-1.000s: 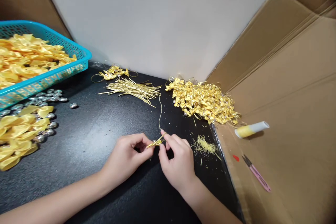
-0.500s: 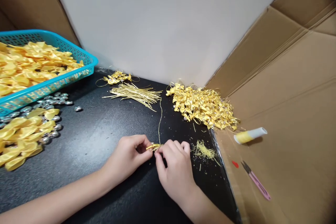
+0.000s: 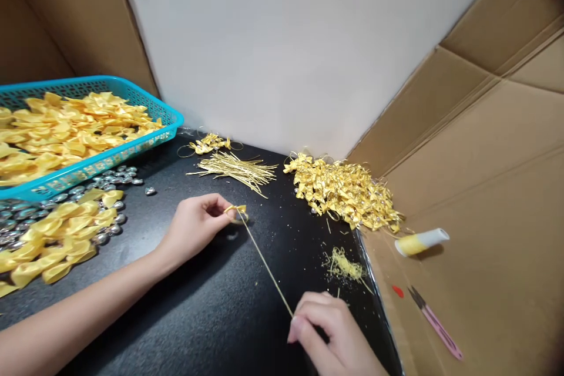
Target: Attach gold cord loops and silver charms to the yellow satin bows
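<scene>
My left hand [image 3: 200, 220] pinches a small yellow ribbon bow [image 3: 238, 211] between thumb and fingertips, held just above the black tabletop. From the bow a thin gold cord [image 3: 268, 268] runs taut, down and to the right. Its other end sits in the closed thumb and fingers of my right hand [image 3: 328, 329], near the front of the table. A bundle of cut gold cords [image 3: 240, 170] lies beyond my left hand. Farther right is a heap of yellow bows with cord loops and silver beads [image 3: 348, 191].
At the left, a blue basket [image 3: 170, 123] holds many yellow bows; loose bows [image 3: 66, 235] and silver beads [image 3: 150, 191] lie before it. Cord scraps [image 3: 346, 264] lie right. On cardboard are a thread spool [image 3: 420, 242], pink-handled snips [image 3: 436, 323] and a red piece [image 3: 398, 291].
My hands have moved apart: the right one down and toward me, the left one up and leftward with the bow. The cord, loose before, is stretched between them. The view has shifted slightly.
</scene>
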### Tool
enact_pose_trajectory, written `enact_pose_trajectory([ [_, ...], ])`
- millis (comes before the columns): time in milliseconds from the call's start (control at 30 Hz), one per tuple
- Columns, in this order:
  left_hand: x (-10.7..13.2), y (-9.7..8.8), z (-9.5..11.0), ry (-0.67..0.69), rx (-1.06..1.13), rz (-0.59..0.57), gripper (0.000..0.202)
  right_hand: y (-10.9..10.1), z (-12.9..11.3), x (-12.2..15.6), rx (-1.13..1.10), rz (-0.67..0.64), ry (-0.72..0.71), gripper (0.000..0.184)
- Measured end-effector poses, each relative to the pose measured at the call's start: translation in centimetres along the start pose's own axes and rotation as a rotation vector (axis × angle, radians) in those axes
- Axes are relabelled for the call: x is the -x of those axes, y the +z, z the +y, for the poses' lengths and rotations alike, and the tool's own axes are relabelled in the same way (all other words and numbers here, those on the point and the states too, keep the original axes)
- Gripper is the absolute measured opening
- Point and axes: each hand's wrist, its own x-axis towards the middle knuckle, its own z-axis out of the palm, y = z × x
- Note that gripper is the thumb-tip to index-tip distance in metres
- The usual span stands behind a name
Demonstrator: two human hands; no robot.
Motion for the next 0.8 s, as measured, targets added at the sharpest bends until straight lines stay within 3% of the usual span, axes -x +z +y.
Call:
enact_pose_trajectory([
  [233, -0.9, -1.2, 0.5, -0.026, 0.151, 0.125, 0.025, -1.2, 2.3, 1.1, -0.019, 0.277, 0.184, 0.032],
  [400, -1.4, -1.2, 1.0, -0.099, 0.393, 0.083, 0.028, -1.1, 3.9, 1.1, -0.176, 0.459, 0.295, 0.027],
  [567, -1.7, -2.0, 1.9, -0.131, 0.525, -0.019, 0.03, -1.4, 6.2, 0.9, -0.495, 0.486, 0.43, 0.034],
  [733, -2.0, -3.0, 2.9, -0.139, 0.497, 0.007, 0.026, -1.8, 7.1, 0.4, -0.899, 0.856, 0.537, 0.037],
  [800, -2.0, -3.0, 3.7, -0.11, 0.459, 0.024, 0.026, -1.1, 5.6, -0.2, -0.987, 0.849, 0.492, 0.035],
])
